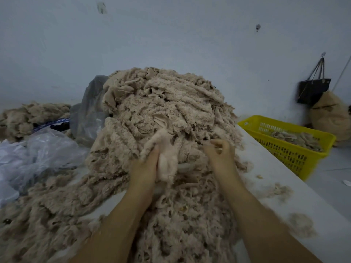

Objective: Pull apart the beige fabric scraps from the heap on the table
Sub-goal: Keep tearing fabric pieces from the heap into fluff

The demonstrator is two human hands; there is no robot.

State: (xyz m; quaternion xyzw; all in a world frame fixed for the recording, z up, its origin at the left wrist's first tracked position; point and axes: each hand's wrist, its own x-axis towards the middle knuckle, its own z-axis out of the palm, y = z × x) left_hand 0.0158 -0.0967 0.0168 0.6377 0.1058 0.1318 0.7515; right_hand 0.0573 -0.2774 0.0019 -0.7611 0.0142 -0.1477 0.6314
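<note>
A tall heap of beige fleecy fabric scraps [165,103] fills the middle of the white table [281,179] and spills toward me. My left hand [146,164] grips a paler beige scrap [167,164] at the front of the heap, the scrap bunched against its palm. My right hand [218,152] is a little to the right, fingers curled and pinching at thin strands on the heap's lower slope. What exactly the right fingers hold is blurred.
A yellow plastic basket [292,154] with some scraps stands at the table's right edge. Crumpled clear plastic bags [38,152] lie left, a grey bag [89,111] behind them, another scrap pile [28,116] far left. A black handbag [313,88] hangs on the wall.
</note>
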